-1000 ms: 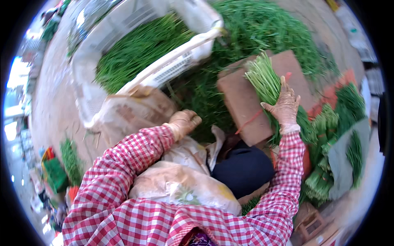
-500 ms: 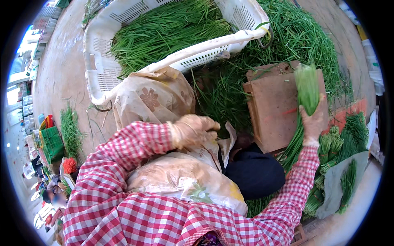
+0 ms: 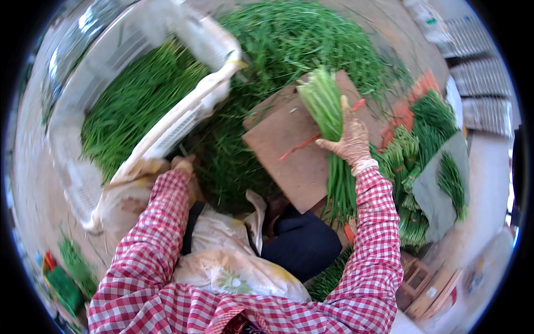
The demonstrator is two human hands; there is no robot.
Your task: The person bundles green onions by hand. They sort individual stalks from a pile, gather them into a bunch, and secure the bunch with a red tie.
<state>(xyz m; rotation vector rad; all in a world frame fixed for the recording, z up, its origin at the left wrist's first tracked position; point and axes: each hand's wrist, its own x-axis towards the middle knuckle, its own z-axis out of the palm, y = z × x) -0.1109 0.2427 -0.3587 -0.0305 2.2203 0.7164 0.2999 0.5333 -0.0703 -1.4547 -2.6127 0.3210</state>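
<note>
A bunch of green chives [image 3: 325, 108], pale ends pointing away from me, lies on a brown board [image 3: 278, 142] across a thin red tie [image 3: 300, 146]. My gloved right hand [image 3: 353, 139] is around the bunch, thumb on its left side and fingers along its right. The long green ends hang over the board's near edge. My gloved left hand [image 3: 183, 164] is at the near side of the white crate [image 3: 172, 136], beside a stained cloth [image 3: 130, 189]. Its fingers are blurred and partly hidden. Loose chives [image 3: 139, 89] fill the crate.
A heap of loose greens [image 3: 306, 28] spreads behind the board. Several tied bunches [image 3: 409, 161] lie at the right, next to a grey-green sheet [image 3: 439, 195] with another bunch on it. My dark-clad knee [image 3: 300, 245] is below the board. Stacked pale crates [image 3: 481, 80] stand far right.
My right hand has brought the chives down onto the board and across the red tie. My left hand has moved from my lap out to the crate's near side. The view has turned right.
</note>
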